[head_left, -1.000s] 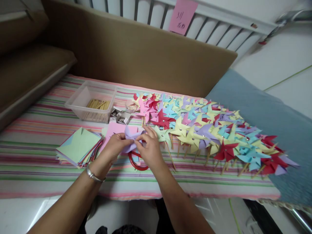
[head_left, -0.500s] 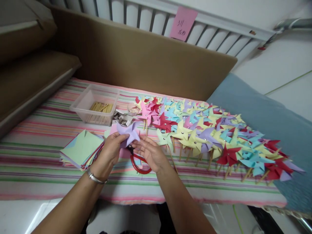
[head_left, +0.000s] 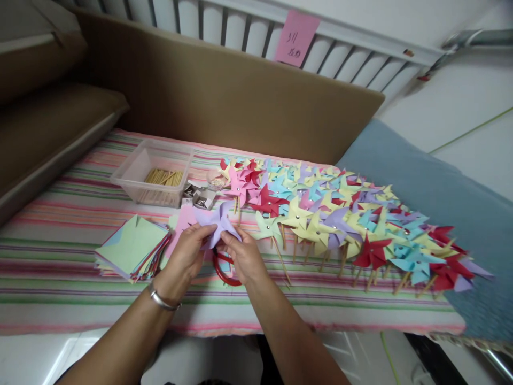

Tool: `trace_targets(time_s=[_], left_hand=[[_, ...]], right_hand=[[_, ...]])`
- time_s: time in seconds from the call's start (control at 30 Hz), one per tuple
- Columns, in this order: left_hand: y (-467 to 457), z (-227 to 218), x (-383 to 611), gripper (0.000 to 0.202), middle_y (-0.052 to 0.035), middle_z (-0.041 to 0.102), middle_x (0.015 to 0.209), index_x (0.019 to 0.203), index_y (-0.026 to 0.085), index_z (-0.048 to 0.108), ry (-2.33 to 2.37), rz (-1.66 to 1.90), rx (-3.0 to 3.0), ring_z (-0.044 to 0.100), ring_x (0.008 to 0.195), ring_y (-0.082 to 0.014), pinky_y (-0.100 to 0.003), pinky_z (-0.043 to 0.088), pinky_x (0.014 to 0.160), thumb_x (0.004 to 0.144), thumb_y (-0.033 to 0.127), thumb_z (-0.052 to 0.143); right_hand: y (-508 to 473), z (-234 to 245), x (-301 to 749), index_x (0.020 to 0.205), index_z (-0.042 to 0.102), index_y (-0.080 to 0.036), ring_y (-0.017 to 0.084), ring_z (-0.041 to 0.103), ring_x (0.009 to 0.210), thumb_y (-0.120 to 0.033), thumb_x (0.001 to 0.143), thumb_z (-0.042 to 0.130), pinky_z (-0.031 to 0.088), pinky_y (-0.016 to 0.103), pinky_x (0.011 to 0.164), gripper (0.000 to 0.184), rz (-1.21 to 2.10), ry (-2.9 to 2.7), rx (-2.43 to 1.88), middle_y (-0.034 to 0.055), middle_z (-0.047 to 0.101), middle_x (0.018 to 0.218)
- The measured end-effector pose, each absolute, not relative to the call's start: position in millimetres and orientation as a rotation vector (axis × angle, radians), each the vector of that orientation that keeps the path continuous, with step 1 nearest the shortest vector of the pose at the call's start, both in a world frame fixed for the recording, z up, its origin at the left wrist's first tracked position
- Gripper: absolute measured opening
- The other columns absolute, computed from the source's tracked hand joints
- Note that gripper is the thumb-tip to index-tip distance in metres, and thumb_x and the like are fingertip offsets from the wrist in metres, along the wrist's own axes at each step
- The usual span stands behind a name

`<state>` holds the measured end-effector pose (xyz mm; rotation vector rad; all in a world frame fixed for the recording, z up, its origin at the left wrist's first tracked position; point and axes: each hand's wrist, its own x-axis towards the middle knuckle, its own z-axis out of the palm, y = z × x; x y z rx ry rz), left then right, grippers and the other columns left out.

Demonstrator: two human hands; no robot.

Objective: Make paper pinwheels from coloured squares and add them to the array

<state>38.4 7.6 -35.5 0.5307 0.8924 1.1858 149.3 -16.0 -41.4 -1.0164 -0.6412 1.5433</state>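
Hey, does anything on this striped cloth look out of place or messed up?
Only mildly: the paper stack beside the left hand is askew, its sheets fanned out with edges not lined up. I see nothing spilled, and the purple pinwheel shows no visible tear.

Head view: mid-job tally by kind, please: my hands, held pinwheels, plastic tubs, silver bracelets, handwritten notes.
Left hand plus right hand: 2
Purple pinwheel, held: 1
Plastic tub: 1
Silver bracelet: 1
Pink note: 1
Total: 6
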Motion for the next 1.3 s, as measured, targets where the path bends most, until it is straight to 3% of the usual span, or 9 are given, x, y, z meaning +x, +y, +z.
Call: trace_targets(time_s=[0.57,0.8,0.9,1.03,1.3], left_hand=[[7.7,-34.1,40.6,0.014,-0.0002,0.064,0.057,0.064,0.013,0.067,0.926,1.233,0.569,0.054,0.052,-0.0118,-0.025,0.043,0.057,0.056,0.021,0.075],[26.6,5.6,-27.1,0.012,0.0025,0.063,0.058,0.057,0.015,0.062,1.024,1.623,0.5,0.054,0.054,-0.008,-0.019,0.042,0.055,0.055,0.015,0.073],[33.5,11.7,-58.1,0.013,0.0026,0.064,0.061,0.056,0.016,0.059,0.995,1.793,0.408,0.057,0.06,-0.0086,-0.018,0.045,0.058,0.056,0.011,0.071],[33.3,14.4,-78.7,0.016,0.0028,0.063,0.061,0.054,0.017,0.056,0.964,1.844,0.269,0.056,0.06,-0.0089,-0.019,0.048,0.059,0.06,0.008,0.068],[25.4,23.7,-108.0,0.016,0.0046,0.065,0.064,0.057,0.019,0.056,0.878,1.909,0.161,0.057,0.06,-0.0089,-0.021,0.051,0.065,0.061,0.006,0.065]], right_hand=[[-14.8,-43.1,151.2,0.081,0.068,-0.016,0.012,0.057,0.059,-0.031,0.063,0.076,0.046,0.026,0.061,0.026,1.435,-0.724,-1.141,0.0001,0.065,0.067],[-16.5,-43.8,158.3,0.086,0.068,-0.018,0.014,0.062,0.065,-0.033,0.067,0.073,0.049,0.028,0.066,0.025,1.366,-0.908,-1.223,0.0025,0.069,0.073],[-11.0,-49.7,160.0,0.088,0.068,-0.017,0.016,0.063,0.071,-0.032,0.071,0.068,0.05,0.03,0.069,0.022,1.213,-1.078,-1.293,0.0037,0.07,0.076],[14.1,-49.7,151.4,0.089,0.069,-0.019,0.019,0.064,0.079,-0.031,0.081,0.055,0.051,0.033,0.073,0.021,0.761,-1.519,-1.426,0.0063,0.071,0.086],[95.7,-31.8,105.5,0.076,0.072,-0.02,0.023,0.06,0.098,-0.013,0.083,0.052,0.04,0.036,0.091,0.022,0.376,-2.177,-1.597,0.0082,0.071,0.09]])
